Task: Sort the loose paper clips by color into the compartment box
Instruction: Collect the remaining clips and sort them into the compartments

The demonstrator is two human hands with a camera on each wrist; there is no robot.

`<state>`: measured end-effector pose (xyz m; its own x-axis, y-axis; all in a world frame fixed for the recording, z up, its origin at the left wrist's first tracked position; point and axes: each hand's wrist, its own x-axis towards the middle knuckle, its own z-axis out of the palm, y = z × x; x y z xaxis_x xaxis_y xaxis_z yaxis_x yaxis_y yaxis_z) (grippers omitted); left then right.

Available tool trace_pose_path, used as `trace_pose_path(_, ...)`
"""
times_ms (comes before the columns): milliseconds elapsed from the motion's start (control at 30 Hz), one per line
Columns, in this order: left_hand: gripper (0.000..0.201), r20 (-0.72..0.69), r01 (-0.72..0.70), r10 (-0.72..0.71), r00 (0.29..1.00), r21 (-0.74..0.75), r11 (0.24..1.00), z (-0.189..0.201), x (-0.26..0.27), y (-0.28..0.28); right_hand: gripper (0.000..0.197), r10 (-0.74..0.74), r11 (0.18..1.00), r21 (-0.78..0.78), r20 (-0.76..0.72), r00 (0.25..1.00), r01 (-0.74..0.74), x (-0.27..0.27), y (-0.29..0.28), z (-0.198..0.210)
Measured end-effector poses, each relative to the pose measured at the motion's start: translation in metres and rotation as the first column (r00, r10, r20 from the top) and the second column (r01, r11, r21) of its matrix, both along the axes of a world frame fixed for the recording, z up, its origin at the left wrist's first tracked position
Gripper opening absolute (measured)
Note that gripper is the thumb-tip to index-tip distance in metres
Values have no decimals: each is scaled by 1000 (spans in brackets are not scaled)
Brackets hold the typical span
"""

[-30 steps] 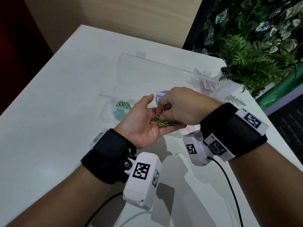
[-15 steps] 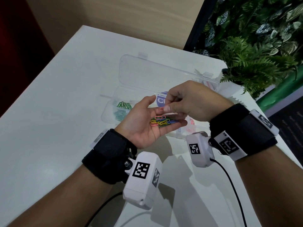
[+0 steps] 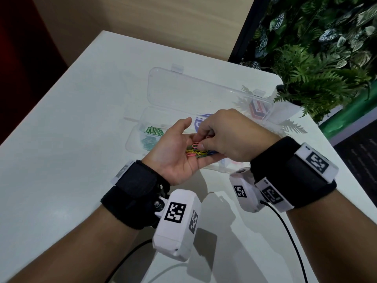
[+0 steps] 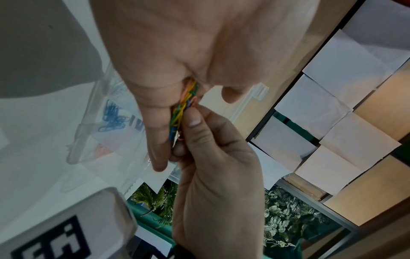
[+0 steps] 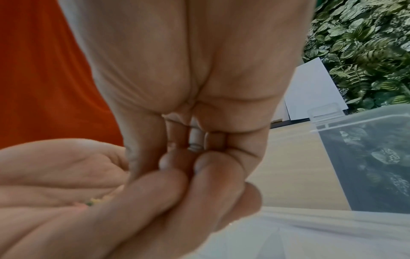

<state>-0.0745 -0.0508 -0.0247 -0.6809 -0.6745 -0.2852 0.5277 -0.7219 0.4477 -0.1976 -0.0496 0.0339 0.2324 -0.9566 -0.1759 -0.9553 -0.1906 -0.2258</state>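
Observation:
My left hand (image 3: 175, 154) lies palm up over the clear compartment box (image 3: 132, 139) and carries a mixed pile of paper clips (image 3: 195, 152) on its straight fingers. My right hand (image 3: 204, 142) hovers over the pile with curled fingers and pinches a pink clip (image 3: 196, 144) at its top. In the left wrist view the right thumb (image 4: 195, 122) presses against the same pile (image 4: 179, 112). Green clips (image 3: 153, 130) fill the box's left compartment. Blue clips (image 4: 113, 115) and pink clips (image 4: 103, 150) lie in other compartments. The right wrist view shows only curled fingers (image 5: 175, 163).
The box's open lid (image 3: 193, 92) lies flat behind it. A red and blue packet (image 3: 258, 108) sits at the box's right end. A potted fern (image 3: 318, 82) stands at the white table's (image 3: 71, 139) far right corner. Camera cables (image 3: 293, 242) trail over the near edge.
Half a second ago my right hand was raised a little above the pile. It has come back down onto the clips in my left palm, which stayed in place.

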Motion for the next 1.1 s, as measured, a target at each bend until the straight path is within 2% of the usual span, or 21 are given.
trace_pose_path(233,56,-4,17,-17,1000,2,1000,0,-1,0,14,20,1000,-15,-40,999,-20,-3,-1,1)
trace_pose_path(500,60,20,21,-21,1000,-8,1000,0,1,-1,7,-79,993,-78,151,985,92,-13,-1,9)
trace_pose_path(667,62,29,-15,14,999,25,1000,1,3,-3,14,-157,979,-86,269,950,186,-35,-1,14)
trace_pose_path(767,62,21,-65,64,998,45,997,2,9,-9,15,-231,959,-118,201,952,257,-56,0,13)
trace_pose_path(967,58,3,-137,137,991,43,990,4,18,-14,14,-346,937,-83,-119,931,338,-74,-1,-8)
trace_pose_path(1033,57,-6,-148,149,989,48,988,3,17,-14,14,-357,934,-53,-164,920,353,-74,-3,-16)
trace_pose_path(1100,56,-22,-159,161,987,58,986,2,16,-14,14,-371,929,-76,-143,918,363,-75,-3,-18)
